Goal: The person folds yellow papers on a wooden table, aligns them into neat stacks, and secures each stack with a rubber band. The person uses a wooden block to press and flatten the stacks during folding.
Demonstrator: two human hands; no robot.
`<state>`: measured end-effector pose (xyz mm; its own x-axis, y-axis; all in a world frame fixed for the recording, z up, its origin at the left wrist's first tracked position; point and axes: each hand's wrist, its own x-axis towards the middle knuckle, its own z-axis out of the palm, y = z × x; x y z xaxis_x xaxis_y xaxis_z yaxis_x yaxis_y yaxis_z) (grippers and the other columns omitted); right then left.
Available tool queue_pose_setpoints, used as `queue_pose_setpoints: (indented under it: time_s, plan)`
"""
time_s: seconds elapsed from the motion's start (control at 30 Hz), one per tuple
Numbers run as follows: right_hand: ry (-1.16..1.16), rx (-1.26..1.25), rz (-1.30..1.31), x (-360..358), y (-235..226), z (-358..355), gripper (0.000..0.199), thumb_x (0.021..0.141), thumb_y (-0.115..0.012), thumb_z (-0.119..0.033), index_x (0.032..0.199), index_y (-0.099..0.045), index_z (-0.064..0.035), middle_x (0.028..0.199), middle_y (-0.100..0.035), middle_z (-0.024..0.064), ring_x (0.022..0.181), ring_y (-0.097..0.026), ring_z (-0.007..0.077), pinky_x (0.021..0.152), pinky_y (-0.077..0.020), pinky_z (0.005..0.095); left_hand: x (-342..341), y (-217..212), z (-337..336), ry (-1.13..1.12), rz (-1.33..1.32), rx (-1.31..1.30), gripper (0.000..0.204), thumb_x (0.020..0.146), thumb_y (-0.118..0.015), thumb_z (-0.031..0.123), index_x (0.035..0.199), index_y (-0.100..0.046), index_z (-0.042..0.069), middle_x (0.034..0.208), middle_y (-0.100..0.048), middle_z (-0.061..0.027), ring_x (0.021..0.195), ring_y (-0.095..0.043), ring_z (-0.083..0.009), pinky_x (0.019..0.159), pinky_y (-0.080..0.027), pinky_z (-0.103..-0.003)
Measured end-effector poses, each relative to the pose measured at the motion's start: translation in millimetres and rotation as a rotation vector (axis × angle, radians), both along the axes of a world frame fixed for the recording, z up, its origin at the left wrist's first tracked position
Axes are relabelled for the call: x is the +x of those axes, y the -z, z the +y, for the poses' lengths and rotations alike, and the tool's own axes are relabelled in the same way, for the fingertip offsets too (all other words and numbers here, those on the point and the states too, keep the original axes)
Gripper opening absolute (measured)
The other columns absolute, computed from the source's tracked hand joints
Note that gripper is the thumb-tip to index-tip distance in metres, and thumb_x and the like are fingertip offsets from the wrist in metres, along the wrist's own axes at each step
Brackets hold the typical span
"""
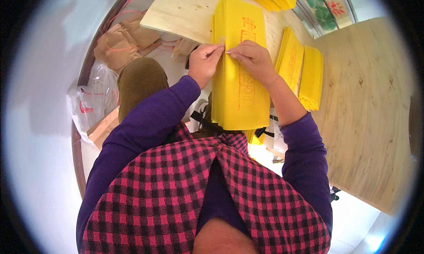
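The bundle of yellow sheets [243,112] lies lengthwise in front of the person, its far part over the pale wooden table [185,11] and its near end past the table edge; red marking runs along its top face. The left hand [204,65] is at the bundle's left edge, thumb and index finger closed together; whether they grip anything cannot be told. The right hand [252,59] is above the top face, just beside the left, thumb and index finger pinching a small pale piece [228,52]. Two further yellow stacks [290,59] lie to the right. Brown paper [121,44] lies far left, beyond a clear plastic bag [99,92].
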<state>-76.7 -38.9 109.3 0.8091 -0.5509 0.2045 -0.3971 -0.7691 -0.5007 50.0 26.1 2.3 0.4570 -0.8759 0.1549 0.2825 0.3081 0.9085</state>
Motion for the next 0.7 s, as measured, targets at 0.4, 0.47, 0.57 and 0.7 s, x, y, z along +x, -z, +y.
queue_pose_setpoints:
  time_s: [0.4,0.47,0.57,0.7]
  plan:
    - [0.146,-0.062,0.213,9,4,-1,0.013,0.080,-0.065,-0.023,0.086,-0.069,-0.0120,0.076,-0.062,0.0066,0.070,-0.061,0.0245,0.062,-0.0488,0.0317,3,0,1,0.138,0.248,0.101,0.013,0.085,-0.059,0.003,0.094,-0.065,-0.003,0.085,-0.064,-0.0042,0.075,-0.058,-0.0085,0.070,-0.047,-0.022]
    - [0.160,-0.050,0.188,10,4,0,0.014,0.080,-0.065,-0.024,0.086,-0.069,-0.0126,0.075,-0.062,0.0070,0.070,-0.061,0.0253,0.062,-0.0489,0.0321,3,-1,1,0.141,0.234,0.095,0.013,0.085,-0.059,0.003,0.095,-0.065,-0.003,0.084,-0.065,-0.0042,0.076,-0.059,-0.0086,0.071,-0.048,-0.022]
    - [0.174,-0.033,0.182,11,5,1,0.014,0.080,-0.064,-0.024,0.087,-0.070,-0.0127,0.077,-0.063,0.0073,0.070,-0.062,0.0252,0.063,-0.0491,0.0318,1,-3,3,0.116,0.230,0.066,0.013,0.085,-0.060,0.004,0.094,-0.065,-0.003,0.086,-0.065,-0.0051,0.078,-0.059,-0.0088,0.071,-0.048,-0.022]
    - [0.204,0.065,0.119,11,7,-1,0.014,0.081,-0.064,-0.022,0.088,-0.070,-0.0111,0.080,-0.065,0.0078,0.072,-0.063,0.0238,0.064,-0.0493,0.0307,-1,-3,6,0.071,0.144,-0.088,0.014,0.086,-0.060,0.006,0.096,-0.065,-0.003,0.089,-0.066,-0.0060,0.080,-0.059,-0.0092,0.073,-0.048,-0.022]
